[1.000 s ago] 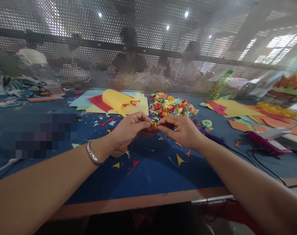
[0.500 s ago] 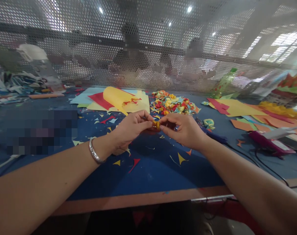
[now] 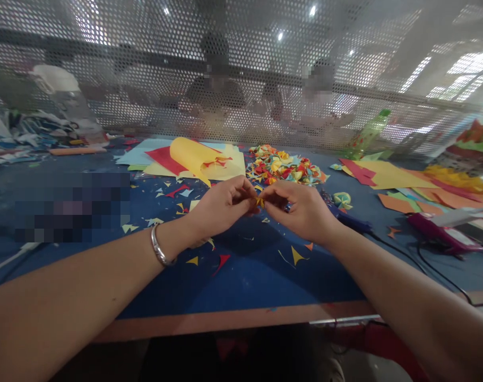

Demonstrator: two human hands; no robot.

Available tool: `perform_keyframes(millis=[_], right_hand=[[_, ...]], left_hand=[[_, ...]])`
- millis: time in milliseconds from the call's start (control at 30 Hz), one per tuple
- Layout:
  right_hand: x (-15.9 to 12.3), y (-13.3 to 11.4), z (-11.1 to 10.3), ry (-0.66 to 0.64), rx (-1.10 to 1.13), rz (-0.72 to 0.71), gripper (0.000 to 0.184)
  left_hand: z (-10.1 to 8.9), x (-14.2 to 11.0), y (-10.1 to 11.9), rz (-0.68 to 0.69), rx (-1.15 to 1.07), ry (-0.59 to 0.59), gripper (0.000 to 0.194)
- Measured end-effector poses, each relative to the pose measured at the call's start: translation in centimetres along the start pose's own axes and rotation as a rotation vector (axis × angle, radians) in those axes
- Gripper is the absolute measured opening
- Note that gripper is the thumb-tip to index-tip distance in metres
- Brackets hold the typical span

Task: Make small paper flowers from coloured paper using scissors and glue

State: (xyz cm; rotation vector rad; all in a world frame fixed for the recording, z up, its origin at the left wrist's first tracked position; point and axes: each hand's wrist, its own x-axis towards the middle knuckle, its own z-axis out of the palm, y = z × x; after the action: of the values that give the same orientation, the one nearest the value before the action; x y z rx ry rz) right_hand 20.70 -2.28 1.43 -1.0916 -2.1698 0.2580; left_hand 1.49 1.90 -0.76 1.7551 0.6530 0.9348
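Note:
Between the fingertips of both hands is a small yellow folded felt piece (image 3: pixel 260 202), mostly hidden by the fingers. My left hand (image 3: pixel 225 204), with a silver bangle at the wrist, pinches it from the left. From the other side my right hand (image 3: pixel 299 207) pinches its edge with thumb and forefinger. Just behind the hands lies a heap of folded felt pieces (image 3: pixel 283 165) in red, yellow, orange and pale blue. Triangular felt scraps (image 3: pixel 223 261) are scattered on the blue tabletop (image 3: pixel 241 289) around and below the hands.
Felt sheets (image 3: pixel 157 154) with a rolled yellow one lie behind my left hand; more sheets (image 3: pixel 400 175) are at right. A blue corded tool (image 3: pixel 353 220) and a purple one (image 3: pixel 444 233) lie right. Bottles stand at left (image 3: pixel 76 106) and right (image 3: pixel 369 135). Behind is a perforated screen (image 3: pixel 146 90).
The fingers have closed further over the yellow felt piece, so less of it shows. My left hand has rolled slightly and moved right; the view has shifted a little.

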Motion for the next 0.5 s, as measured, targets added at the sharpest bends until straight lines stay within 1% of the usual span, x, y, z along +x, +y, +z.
perform_keyframes(millis=[67, 167, 333, 433, 500], right_hand=[[0.0, 0.05, 0.15, -0.001, -0.001, -0.01, 0.013], [0.0, 0.08, 0.32, -0.016, 0.016, -0.01, 0.012], [-0.05, 0.09, 0.27, -0.027, 0.014, -0.012, 0.013], [-0.11, 0.12, 0.23, -0.038, 0.012, -0.006, 0.013], [-0.13, 0.08, 0.21, -0.046, 0.016, -0.011, 0.013]], left_hand=[[-0.16, 0.12, -0.13, -0.005, 0.025, 0.022, 0.009], [-0.29, 0.24, 0.05, -0.026, -0.005, 0.037, 0.008], [-0.07, 0.12, 0.66, -0.13, -0.139, 0.059, 0.01], [0.02, 0.08, 0.65, -0.185, -0.225, 0.094, 0.011], [-0.06, 0.14, 0.55, -0.221, -0.266, 0.097, 0.01]])
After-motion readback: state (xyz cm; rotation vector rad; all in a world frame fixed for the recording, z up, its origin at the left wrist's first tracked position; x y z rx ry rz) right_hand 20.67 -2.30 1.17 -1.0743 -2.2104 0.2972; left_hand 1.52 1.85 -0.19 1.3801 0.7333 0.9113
